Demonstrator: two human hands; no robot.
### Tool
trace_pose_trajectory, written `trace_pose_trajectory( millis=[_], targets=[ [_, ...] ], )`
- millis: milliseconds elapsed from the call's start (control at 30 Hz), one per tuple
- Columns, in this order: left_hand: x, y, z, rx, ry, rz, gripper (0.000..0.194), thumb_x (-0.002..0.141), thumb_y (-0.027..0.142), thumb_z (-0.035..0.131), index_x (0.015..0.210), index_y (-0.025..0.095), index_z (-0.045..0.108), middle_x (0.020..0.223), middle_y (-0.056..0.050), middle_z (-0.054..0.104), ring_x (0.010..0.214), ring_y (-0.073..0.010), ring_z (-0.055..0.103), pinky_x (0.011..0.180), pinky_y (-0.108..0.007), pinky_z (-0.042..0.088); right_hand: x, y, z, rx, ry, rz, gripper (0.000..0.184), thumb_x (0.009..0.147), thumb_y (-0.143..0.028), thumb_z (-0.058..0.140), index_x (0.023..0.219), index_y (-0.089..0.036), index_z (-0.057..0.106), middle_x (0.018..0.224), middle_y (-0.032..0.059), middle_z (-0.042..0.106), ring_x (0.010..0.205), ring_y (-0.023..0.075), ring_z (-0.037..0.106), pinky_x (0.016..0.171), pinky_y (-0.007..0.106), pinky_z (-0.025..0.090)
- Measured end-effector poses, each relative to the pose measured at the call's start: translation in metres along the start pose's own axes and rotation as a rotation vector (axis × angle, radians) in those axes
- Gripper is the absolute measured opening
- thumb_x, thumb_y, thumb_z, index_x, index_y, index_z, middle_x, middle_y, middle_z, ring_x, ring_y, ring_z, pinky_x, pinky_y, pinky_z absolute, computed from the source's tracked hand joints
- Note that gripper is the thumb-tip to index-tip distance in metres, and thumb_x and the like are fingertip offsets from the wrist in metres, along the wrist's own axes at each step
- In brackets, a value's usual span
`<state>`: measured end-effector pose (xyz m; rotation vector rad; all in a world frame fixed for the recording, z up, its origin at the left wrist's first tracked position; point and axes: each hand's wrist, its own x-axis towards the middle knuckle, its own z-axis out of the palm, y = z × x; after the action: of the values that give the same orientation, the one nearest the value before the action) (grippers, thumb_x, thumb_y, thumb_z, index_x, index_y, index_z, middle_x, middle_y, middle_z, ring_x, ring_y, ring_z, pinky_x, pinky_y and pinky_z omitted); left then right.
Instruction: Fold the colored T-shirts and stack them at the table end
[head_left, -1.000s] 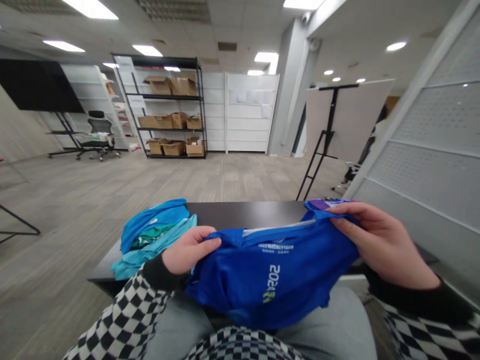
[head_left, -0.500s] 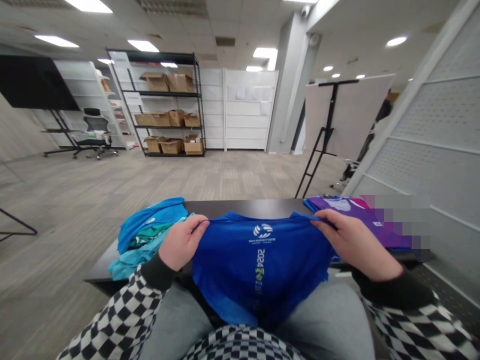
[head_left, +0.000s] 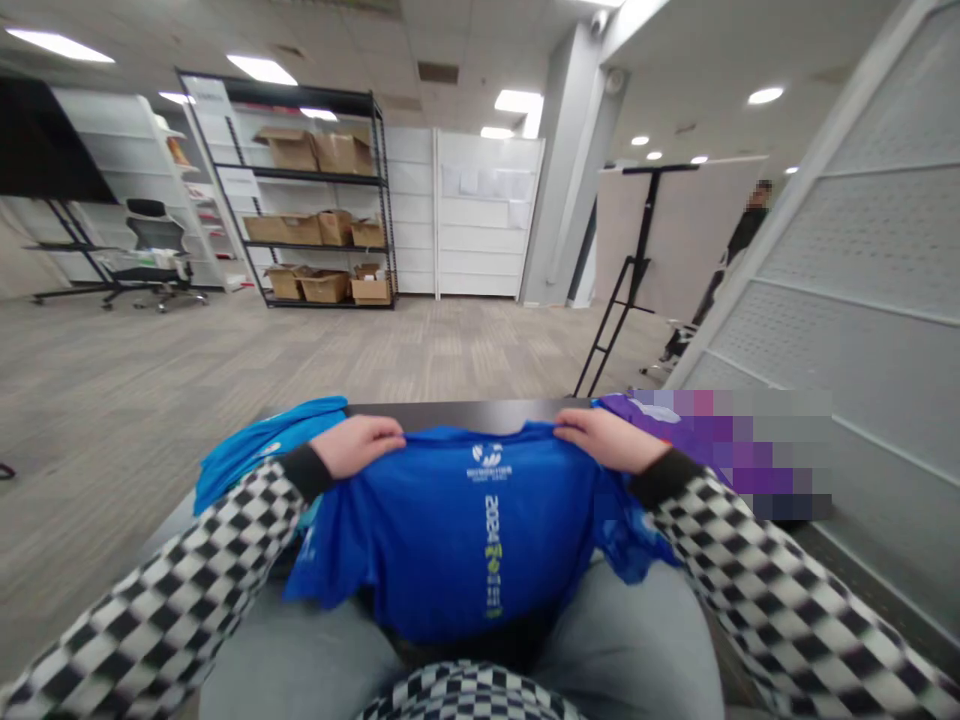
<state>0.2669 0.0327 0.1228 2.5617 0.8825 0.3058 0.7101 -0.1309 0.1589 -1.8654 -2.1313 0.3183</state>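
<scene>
A blue T-shirt with a white logo and "2024" printed down its middle hangs spread out above my lap. My left hand pinches its shoulder near one end of the collar. At the other shoulder, my right hand grips the cloth the same way. Both sleeves droop outward, the right one showing a lighter pattern. The shirt's lower part hangs between my knees, in front of the dark table.
Blue garments lie heaped on the table's left. A purple garment stack, partly blurred out, is on the right. Beyond stand a shelf rack with cardboard boxes, a board on a black stand, and a person.
Both hands have moved inward along the shoulders and a little away from me. The shirt now lies flatter, with its sleeves fallen open. My view has turned slightly right.
</scene>
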Motion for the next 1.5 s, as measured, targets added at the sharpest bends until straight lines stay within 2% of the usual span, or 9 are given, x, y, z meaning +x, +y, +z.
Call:
trace_pose_trajectory(
  millis=[167,267,467,567,833,933,1033,1333,1500],
  targets=[
    [0.110,0.004,-0.014,0.271,0.218,-0.272,0.043,0.108,0.033,0.049,0.138,0.015,0.074,0.131,-0.019,0.078,0.125,-0.0292,0.071,0.113,-0.040,0.051,0.114,-0.009,0.019,-0.309,0.183,0.345,0.043,0.114,-0.037,0.051,0.147,-0.015,0.066,0.146,0.0231,0.071,0.131,0.0349,0.066,0.114,0.047,0.048],
    [0.116,0.018,0.043,0.280,0.224,-0.266,0.050,0.110,0.034,0.046,0.152,0.014,0.066,0.146,-0.022,0.072,0.137,-0.0313,0.067,0.121,-0.046,0.047,0.119,-0.025,0.080,-0.270,0.191,0.330,0.057,0.117,-0.045,0.043,0.167,-0.020,0.049,0.163,0.0247,0.058,0.147,0.0399,0.056,0.121,0.058,0.041],
    [0.054,-0.011,0.185,0.276,0.049,-0.274,0.077,0.107,0.070,0.049,0.170,0.025,0.053,0.180,-0.014,0.044,0.167,-0.0398,0.040,0.135,-0.061,0.030,0.057,0.008,0.212,-0.166,-0.017,0.319,0.083,0.113,-0.070,0.037,0.179,-0.021,0.035,0.187,0.0151,0.028,0.173,0.0409,0.020,0.137,0.068,0.011],
    [0.044,-0.032,0.204,0.288,0.042,-0.274,0.081,0.109,0.072,0.039,0.178,0.030,0.039,0.187,-0.008,0.030,0.174,-0.0360,0.024,0.140,-0.064,0.015,0.052,0.028,0.225,-0.140,-0.013,0.315,0.081,0.114,-0.068,0.036,0.180,-0.021,0.033,0.188,0.0127,0.023,0.174,0.0375,0.017,0.138,0.067,0.007],
    [0.052,-0.031,0.200,0.299,0.043,-0.305,0.083,0.110,0.071,0.036,0.179,0.025,0.037,0.187,-0.007,0.027,0.174,-0.0360,0.024,0.140,-0.066,0.017,0.052,0.030,0.206,0.077,0.147,0.217,0.061,0.114,-0.049,0.047,0.167,-0.020,0.056,0.179,0.0138,0.045,0.171,0.0360,0.033,0.140,0.067,0.013],
    [0.049,-0.033,0.201,0.308,0.045,-0.302,0.083,0.110,0.070,0.035,0.179,0.024,0.037,0.187,-0.007,0.028,0.174,-0.0359,0.025,0.140,-0.067,0.017,-0.008,0.027,0.198,0.226,0.336,0.103,0.050,0.113,-0.042,0.049,0.153,-0.023,0.069,0.162,0.0147,0.066,0.155,0.0323,0.057,0.136,0.060,0.034],
    [0.049,-0.036,0.202,0.317,0.041,-0.292,0.083,0.110,0.070,0.034,0.179,0.024,0.037,0.187,-0.007,0.028,0.174,-0.0363,0.025,0.140,-0.067,0.018,-0.113,0.029,0.198,0.326,0.359,0.129,0.039,0.111,-0.044,0.053,0.129,-0.025,0.082,0.125,0.0114,0.084,0.117,0.0285,0.080,0.111,0.046,0.062],
    [0.050,-0.046,0.201,0.335,0.008,-0.289,0.086,0.109,0.072,0.029,0.179,0.023,0.037,0.187,-0.008,0.029,0.173,-0.0385,0.025,0.138,-0.069,0.021,-0.511,0.059,0.245,0.148,0.378,1.396,0.038,0.078,-0.060,0.054,0.082,-0.031,0.078,0.093,0.0119,0.086,0.092,0.0388,0.082,0.082,0.046,0.065],
    [0.054,-0.059,0.199,0.337,-0.012,-0.286,0.094,0.106,0.078,0.026,0.179,0.021,0.036,0.187,-0.011,0.026,0.173,-0.0411,0.024,0.137,-0.072,0.020,-0.614,0.043,0.268,0.163,0.351,1.756,0.032,0.072,-0.053,0.055,0.078,-0.027,0.072,0.094,0.0237,0.081,0.101,0.0448,0.081,0.096,0.052,0.062]
  ],
)
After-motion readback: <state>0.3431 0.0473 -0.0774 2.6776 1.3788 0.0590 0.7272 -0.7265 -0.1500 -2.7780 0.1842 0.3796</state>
